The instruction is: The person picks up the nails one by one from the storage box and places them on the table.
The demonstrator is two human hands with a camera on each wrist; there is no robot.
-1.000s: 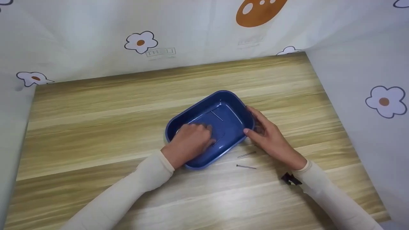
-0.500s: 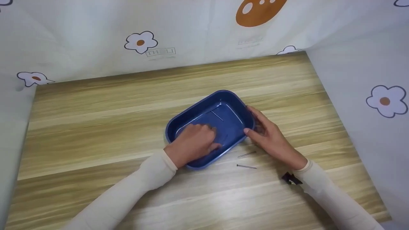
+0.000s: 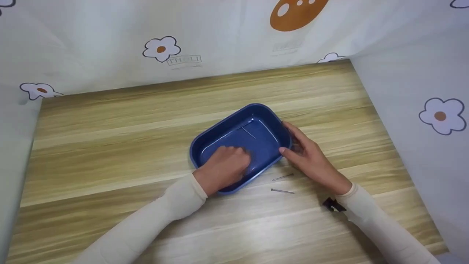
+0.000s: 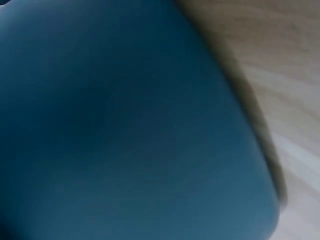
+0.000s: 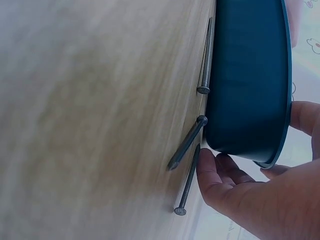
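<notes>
Likely a picking step: left hand (image 3: pixel 228 165) in the blue tray (image 3: pixel 269 137), mid-table (image 3: pixel 110 128), at seven o'clock, fingers' hold hidden; right hand (image 3: pixel 311 161) curled round its three-o'clock end; nail (image 3: pixel 249 132) near one, more nails (image 3: pixel 282 191) outside towards five; next seems to want a sure pinch.

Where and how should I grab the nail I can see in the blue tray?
Probably pinch the nail around its middle, from above: it lies thin and low in the blue tray, whose raised walls would likely hinder reaching in sideways.
</notes>
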